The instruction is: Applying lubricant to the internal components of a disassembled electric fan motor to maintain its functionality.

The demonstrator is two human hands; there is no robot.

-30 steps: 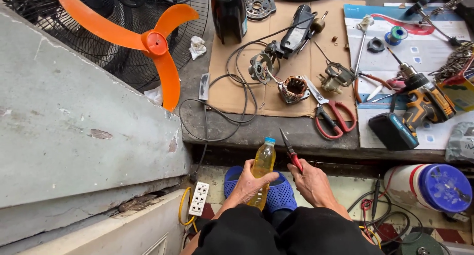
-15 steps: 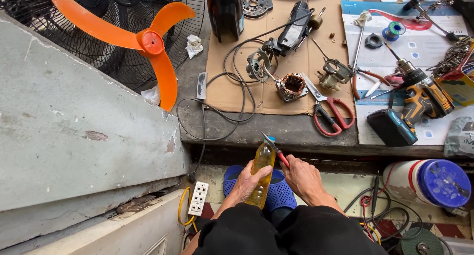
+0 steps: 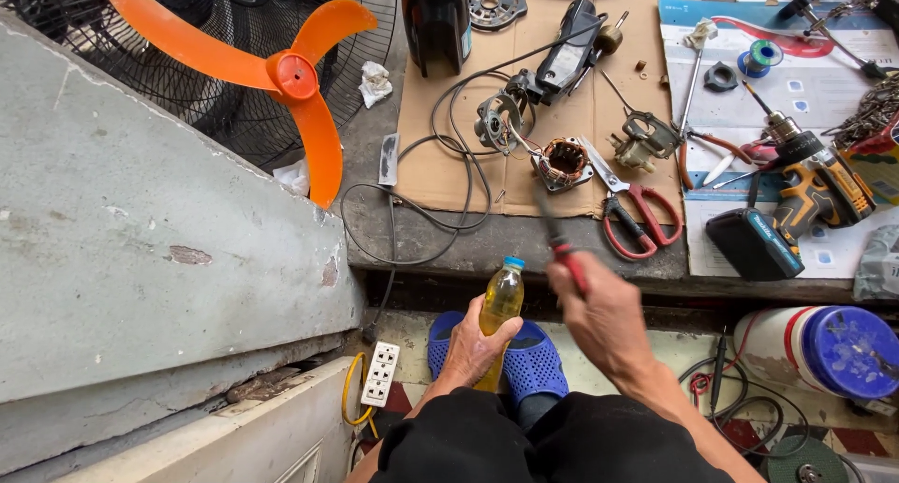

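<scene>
My left hand (image 3: 473, 349) grips a small plastic bottle (image 3: 501, 305) of yellow liquid with a blue cap, held upright over my blue sandals (image 3: 534, 366). My right hand (image 3: 599, 314) is closed on a red-handled screwdriver (image 3: 560, 235); its dark shaft points up and away, its tip above the edge of the cardboard sheet (image 3: 440, 165). On that cardboard lie a copper-wound motor stator (image 3: 562, 163), a round motor part (image 3: 496, 120) with wires, and a black housing (image 3: 571, 57).
An orange fan blade (image 3: 290, 80) sits on a black wire guard at top left. Red-handled scissors (image 3: 637, 216), a yellow cordless drill (image 3: 796, 202), a grey concrete slab (image 3: 140, 258), a white power strip (image 3: 382, 373) and a blue-lidded tub (image 3: 833, 347) surround me.
My right hand has risen and swung the screwdriver from beside the bottle's cap up toward the cardboard edge. The bottle stays upright in my left hand.
</scene>
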